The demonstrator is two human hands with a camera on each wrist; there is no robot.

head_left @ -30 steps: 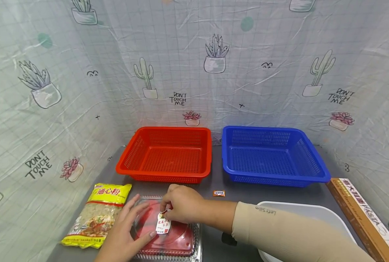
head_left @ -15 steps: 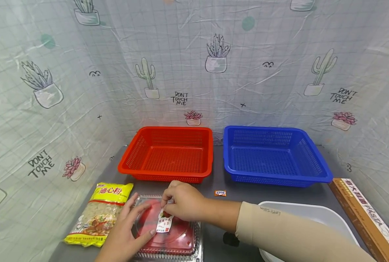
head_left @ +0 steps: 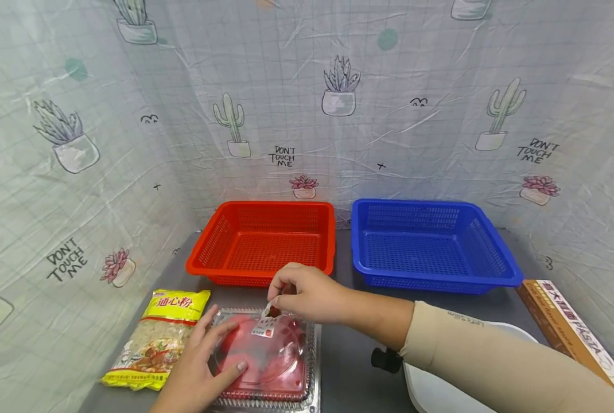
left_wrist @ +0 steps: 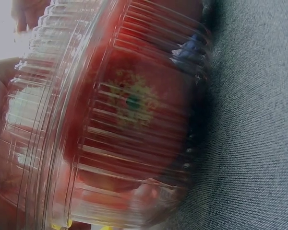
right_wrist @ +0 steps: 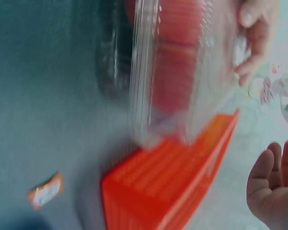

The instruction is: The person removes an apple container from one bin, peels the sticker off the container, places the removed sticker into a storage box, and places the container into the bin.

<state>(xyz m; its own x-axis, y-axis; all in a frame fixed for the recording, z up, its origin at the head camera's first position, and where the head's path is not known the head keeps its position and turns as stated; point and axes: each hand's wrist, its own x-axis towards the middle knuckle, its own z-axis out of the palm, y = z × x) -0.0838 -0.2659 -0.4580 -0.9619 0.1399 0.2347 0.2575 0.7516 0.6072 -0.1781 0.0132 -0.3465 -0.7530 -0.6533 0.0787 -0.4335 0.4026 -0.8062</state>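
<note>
My left hand (head_left: 195, 358) lies with spread fingers on the lid of a clear plastic clamshell box (head_left: 278, 376). Red contents fill the box; through its ribbed wall the left wrist view shows a round red fruit (left_wrist: 129, 143) with a greenish patch. Between thumb and bent fingers, my right hand (head_left: 309, 293) pinches a small white sticker label (head_left: 263, 328) printed in red, over the far part of the lid. The fingers hide the label's top end.
Behind the box stand a red basket (head_left: 273, 276) and a blue basket (head_left: 436, 280). A yellow macaroni bag (head_left: 157, 344) lies left. At right are a white tub (head_left: 426, 384), partly under my forearm, and a long pasta box (head_left: 570, 327). A small orange-wrapped sweet (right_wrist: 47, 191) lies near the red basket.
My right hand has pulled the label up and away from me, off its earlier spot mid-lid, and the forearm has swung over the tub and sweet. The left hand stays put.
</note>
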